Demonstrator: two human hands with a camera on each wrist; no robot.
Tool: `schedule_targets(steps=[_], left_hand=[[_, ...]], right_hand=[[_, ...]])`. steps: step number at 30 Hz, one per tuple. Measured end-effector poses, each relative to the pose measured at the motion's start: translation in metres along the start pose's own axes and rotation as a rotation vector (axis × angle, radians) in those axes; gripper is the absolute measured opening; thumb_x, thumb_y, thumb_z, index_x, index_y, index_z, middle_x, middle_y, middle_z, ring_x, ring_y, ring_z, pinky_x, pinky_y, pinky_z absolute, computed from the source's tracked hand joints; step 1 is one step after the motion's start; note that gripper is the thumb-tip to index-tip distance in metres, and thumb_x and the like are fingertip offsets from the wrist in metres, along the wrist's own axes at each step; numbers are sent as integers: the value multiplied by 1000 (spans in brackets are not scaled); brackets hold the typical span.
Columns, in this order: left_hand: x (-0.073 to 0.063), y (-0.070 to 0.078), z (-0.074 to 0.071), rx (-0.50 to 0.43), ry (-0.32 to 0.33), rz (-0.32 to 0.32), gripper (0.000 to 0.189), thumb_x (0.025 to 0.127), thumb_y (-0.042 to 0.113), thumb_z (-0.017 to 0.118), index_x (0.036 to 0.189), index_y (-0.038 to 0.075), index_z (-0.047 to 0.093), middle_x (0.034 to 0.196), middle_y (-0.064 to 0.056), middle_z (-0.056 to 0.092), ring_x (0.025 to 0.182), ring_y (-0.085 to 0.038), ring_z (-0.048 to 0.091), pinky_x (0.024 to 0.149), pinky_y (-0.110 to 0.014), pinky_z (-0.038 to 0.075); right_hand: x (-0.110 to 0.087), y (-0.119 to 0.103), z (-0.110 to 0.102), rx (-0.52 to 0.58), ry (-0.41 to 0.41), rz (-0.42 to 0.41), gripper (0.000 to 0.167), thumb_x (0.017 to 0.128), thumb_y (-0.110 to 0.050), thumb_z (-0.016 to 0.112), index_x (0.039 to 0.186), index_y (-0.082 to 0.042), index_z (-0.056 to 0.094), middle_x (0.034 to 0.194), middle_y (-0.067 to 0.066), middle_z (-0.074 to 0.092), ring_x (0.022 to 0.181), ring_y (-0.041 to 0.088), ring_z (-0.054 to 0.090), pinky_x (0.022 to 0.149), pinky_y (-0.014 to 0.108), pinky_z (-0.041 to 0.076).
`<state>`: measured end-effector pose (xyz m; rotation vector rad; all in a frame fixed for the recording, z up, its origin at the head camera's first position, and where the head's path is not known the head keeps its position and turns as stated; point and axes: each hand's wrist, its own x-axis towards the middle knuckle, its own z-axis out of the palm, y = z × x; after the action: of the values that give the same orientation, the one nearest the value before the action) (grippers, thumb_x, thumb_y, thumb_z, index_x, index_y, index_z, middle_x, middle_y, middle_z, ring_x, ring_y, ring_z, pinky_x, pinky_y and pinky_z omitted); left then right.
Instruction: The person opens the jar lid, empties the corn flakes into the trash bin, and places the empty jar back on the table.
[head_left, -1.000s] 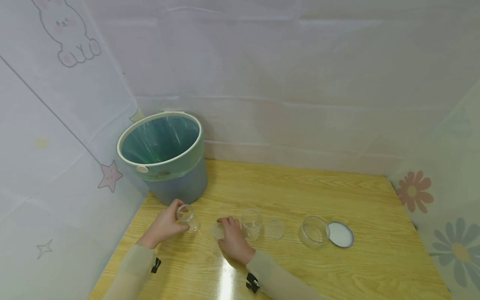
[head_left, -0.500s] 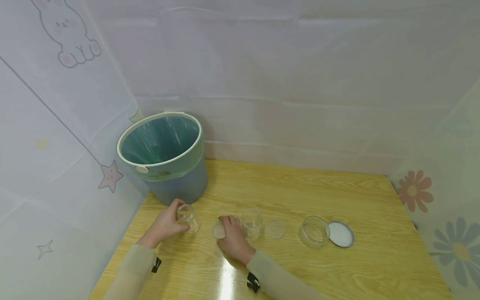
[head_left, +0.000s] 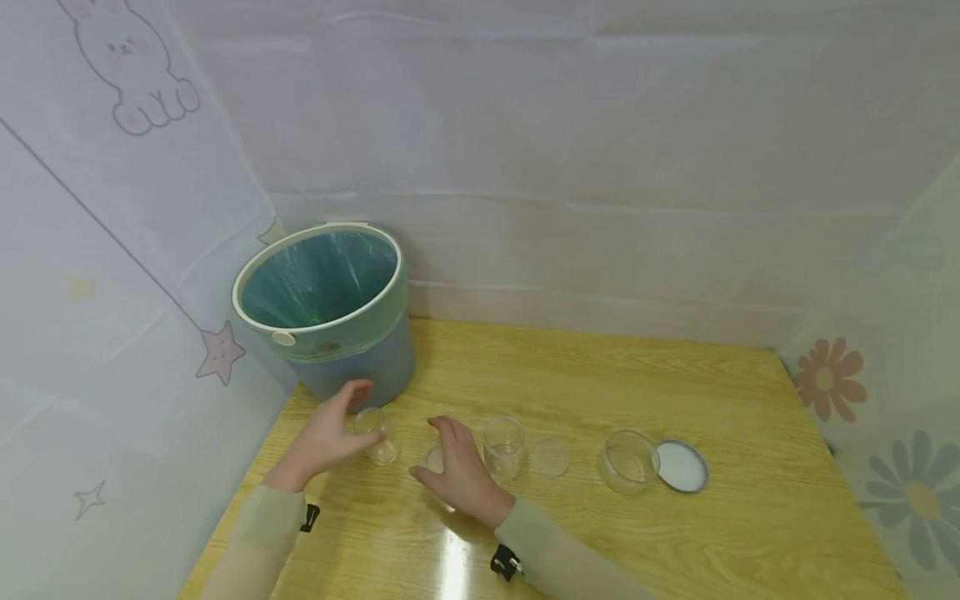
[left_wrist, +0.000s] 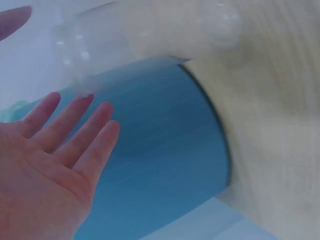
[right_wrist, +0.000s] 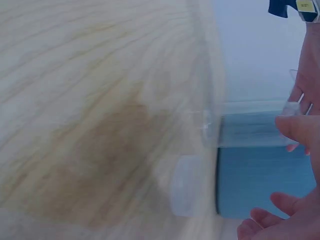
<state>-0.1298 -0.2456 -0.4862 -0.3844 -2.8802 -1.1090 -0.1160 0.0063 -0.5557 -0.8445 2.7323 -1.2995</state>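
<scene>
A clear cylindrical jar (head_left: 385, 452) stands upright on the table at the left. Around it, without gripping, my left hand (head_left: 322, 437) is spread, thumb in front and fingers behind; in the left wrist view the jar (left_wrist: 150, 37) appears apart from the straightened fingers (left_wrist: 95, 145). My right hand (head_left: 467, 477) hovers with fingers and thumb apart over a small round translucent lid (head_left: 434, 457), partly hidden by it. The right wrist view has that lid (right_wrist: 186, 185) lying on the table, away from the right fingers.
A second clear jar (head_left: 504, 450) and another translucent lid (head_left: 551, 457) are right of my right hand. Farther right are a wider clear jar (head_left: 628, 462) and a white lid with grey rim (head_left: 681, 467). A lined blue-green bin (head_left: 360, 367) stands at the back left.
My left hand has let go of the jar, its fingers spreading wider. My right hand has let go of the small lid and opened, rising slightly. Jars and lids look unmoved.
</scene>
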Motion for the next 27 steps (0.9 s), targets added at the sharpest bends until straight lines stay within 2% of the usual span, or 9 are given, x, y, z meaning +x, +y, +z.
schedule_targets(steps=[5,9,16,22,27], left_hand=[[1,17,-9,-2,9,36,73,86,29,83,145,5,47,142,-17,55,131,-34,51,104,-57,43],[2,33,-16,7,27,97,72,86,27,83,146,8,47,143,-13,55,133,-32,50,105,-56,42],[14,66,-27,45,56,176,69,91,35,78,148,10,47,146,-7,54,134,-28,49,106,-55,41],[29,97,-32,82,109,215,67,96,42,70,151,13,45,150,-4,49,137,-27,45,109,-54,38],[51,117,-30,169,197,283,67,99,45,64,153,11,43,154,-6,45,142,-27,39,112,-52,34]], right_hand=[[3,-20,-17,68,17,-33,74,94,-33,74,149,0,37,145,17,43,134,35,41,106,53,41],[7,-36,-36,129,28,-29,73,95,-32,74,151,-3,36,148,15,42,136,32,39,107,54,39],[15,-56,-88,168,109,-65,72,95,-31,74,152,-6,39,150,11,43,139,28,38,110,53,37],[24,-47,-131,122,243,-93,66,96,-32,72,151,-8,42,150,11,46,139,30,41,110,56,37],[31,-31,-167,51,310,-76,63,100,-39,65,151,-9,43,152,13,45,141,31,39,111,57,35]])
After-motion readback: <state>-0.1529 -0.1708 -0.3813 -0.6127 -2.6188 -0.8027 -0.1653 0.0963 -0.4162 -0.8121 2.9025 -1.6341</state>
